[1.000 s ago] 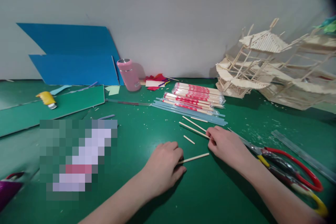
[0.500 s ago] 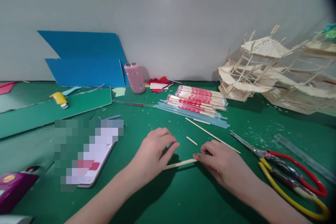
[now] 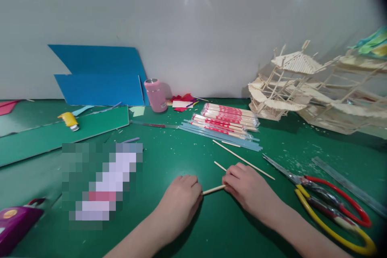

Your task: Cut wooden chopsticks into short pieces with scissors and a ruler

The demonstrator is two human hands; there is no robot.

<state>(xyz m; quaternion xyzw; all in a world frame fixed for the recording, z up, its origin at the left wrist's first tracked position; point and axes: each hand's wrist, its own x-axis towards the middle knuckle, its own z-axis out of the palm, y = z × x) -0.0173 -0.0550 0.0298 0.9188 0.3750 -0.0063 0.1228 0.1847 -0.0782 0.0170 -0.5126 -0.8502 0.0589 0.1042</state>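
Note:
My left hand [image 3: 179, 201] and my right hand [image 3: 246, 187] rest on the green mat [image 3: 193, 234], each closed on one end of a short wooden stick [image 3: 213, 189] that spans the gap between them. A long thin stick [image 3: 243, 159] lies just beyond my right hand, and a small stick piece [image 3: 220, 165] sits near its knuckles. Farther back lie wrapped packs of chopsticks [image 3: 228, 117] on pale blue strips [image 3: 220, 135].
Red and yellow handled scissors [image 3: 326, 201] and a clear ruler [image 3: 347, 185] lie to the right. Stick-built models [image 3: 302, 84] stand at the back right. A pink bottle [image 3: 155, 95], blue sheets [image 3: 99, 76], a yellow tool [image 3: 69, 120] and a blurred phone [image 3: 101, 185] are on the left.
My hands have come closer together on the short stick, the left now curled over its end. The view has tilted upward a little.

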